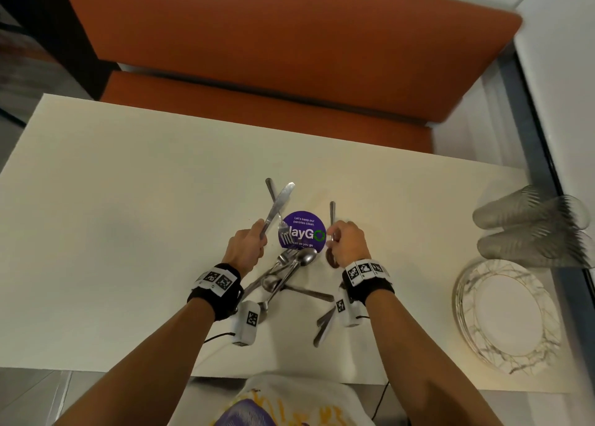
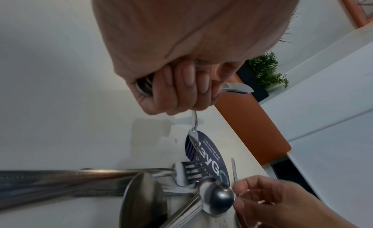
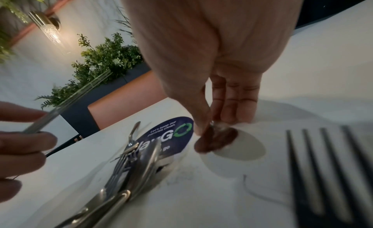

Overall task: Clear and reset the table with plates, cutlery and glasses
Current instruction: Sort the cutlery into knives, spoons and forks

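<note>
Over the middle of the white table (image 1: pixel 135 200), my left hand (image 1: pixel 247 246) grips a table knife (image 1: pixel 279 204) and a fork (image 1: pixel 284 234) together in a fist. The knife blade points away and the fork tines hang over a round purple sticker (image 1: pixel 305 229). The left wrist view shows the fingers (image 2: pixel 181 86) curled round both handles. My right hand (image 1: pixel 344 242) pinches a spoon (image 1: pixel 332 213) at its neck, with the spoon bowl (image 3: pixel 216 140) just above the table. A loose pile of cutlery (image 1: pixel 289 272) lies between my wrists.
A stack of marbled plates (image 1: pixel 505 316) sits at the table's right end, with ribbed glasses (image 1: pixel 531 229) lying on their sides behind it. Another fork (image 3: pixel 322 167) lies under my right wrist. An orange bench (image 1: pixel 273 55) runs along the far edge.
</note>
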Motion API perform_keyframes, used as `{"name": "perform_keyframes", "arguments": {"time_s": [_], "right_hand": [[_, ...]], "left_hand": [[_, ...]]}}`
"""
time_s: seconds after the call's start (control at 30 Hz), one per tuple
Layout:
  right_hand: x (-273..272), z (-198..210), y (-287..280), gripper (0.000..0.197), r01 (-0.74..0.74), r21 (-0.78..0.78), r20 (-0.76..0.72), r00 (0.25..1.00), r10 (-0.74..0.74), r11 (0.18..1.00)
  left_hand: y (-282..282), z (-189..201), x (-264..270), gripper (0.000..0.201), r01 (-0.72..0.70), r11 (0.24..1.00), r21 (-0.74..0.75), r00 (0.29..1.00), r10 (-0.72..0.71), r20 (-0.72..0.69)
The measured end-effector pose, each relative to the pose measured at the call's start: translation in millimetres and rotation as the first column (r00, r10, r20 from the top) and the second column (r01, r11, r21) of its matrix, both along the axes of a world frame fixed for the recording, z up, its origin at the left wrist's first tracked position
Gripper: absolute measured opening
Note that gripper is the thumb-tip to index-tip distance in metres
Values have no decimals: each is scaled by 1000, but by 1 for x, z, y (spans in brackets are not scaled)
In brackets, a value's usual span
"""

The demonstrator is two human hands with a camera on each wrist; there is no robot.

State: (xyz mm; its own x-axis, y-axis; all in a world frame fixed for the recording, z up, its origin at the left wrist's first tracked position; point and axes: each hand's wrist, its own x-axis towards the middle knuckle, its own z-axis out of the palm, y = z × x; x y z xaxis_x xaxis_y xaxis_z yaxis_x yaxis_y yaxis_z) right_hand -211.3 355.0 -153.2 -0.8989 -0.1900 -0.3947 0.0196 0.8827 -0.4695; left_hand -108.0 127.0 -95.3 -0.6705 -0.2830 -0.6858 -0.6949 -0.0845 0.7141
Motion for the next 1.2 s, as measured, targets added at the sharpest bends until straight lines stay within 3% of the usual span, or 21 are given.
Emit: {"name": "perform_keyframes", "arguments": {"time_s": [0.2, 0.43, 0.6, 0.77, 0.83, 0.9, 0.97, 1.0, 1.07, 1.13, 1.17, 1.2], "right_hand": [[7, 12, -7, 12, -7, 1, -116, 993, 7, 1000], [4, 19, -96, 38, -184, -109, -34, 983, 182, 977], [23, 15, -131, 40, -286, -93, 35, 956, 290, 954], [59, 10, -138, 32, -474, -49, -13, 880, 474, 879], [63, 10, -134, 29, -465, -92, -19, 885, 465, 880], [60, 16, -126, 33, -337, -149, -19, 941, 338, 930], [50, 24, -113, 35, -55, -316, 5, 998, 60, 947], [43, 30, -107, 35, 111, -410, 50, 994, -99, 905], [27, 41, -94, 36, 410, -550, 237, 912, -334, 728], [10, 49, -83, 32, 624, -624, 500, 781, -374, 471], [2, 53, -79, 30, 657, -638, 557, 754, -348, 402], [-5, 55, -75, 30, 628, -648, 532, 778, -334, 431]], "left_hand": [[-1, 0, 1, 49, -12, 1000, 8, 1000, 12, -9], [-11, 8, 5, 48, -38, 999, -9, 999, 38, -32], [-20, 8, 6, 46, -45, 999, -23, 997, 43, -58], [-19, 3, 1, 48, -35, 998, -59, 997, 31, -66], [-16, -1, -3, 50, -23, 997, -79, 998, 19, -53], [-15, -4, -6, 51, 13, 997, -79, 999, -16, -33], [-13, -5, -10, 51, 63, 997, -53, 998, -64, -18], [-12, -5, -12, 52, 93, 994, -49, 996, -94, -7], [-10, -6, -18, 53, 154, 987, -37, 988, -153, 12], [-8, -9, -22, 55, 209, 978, -11, 978, -209, 20], [-7, -11, -24, 56, 232, 973, 10, 972, -232, 27], [-7, -13, -26, 57, 258, 966, 31, 965, -259, 37]]}}
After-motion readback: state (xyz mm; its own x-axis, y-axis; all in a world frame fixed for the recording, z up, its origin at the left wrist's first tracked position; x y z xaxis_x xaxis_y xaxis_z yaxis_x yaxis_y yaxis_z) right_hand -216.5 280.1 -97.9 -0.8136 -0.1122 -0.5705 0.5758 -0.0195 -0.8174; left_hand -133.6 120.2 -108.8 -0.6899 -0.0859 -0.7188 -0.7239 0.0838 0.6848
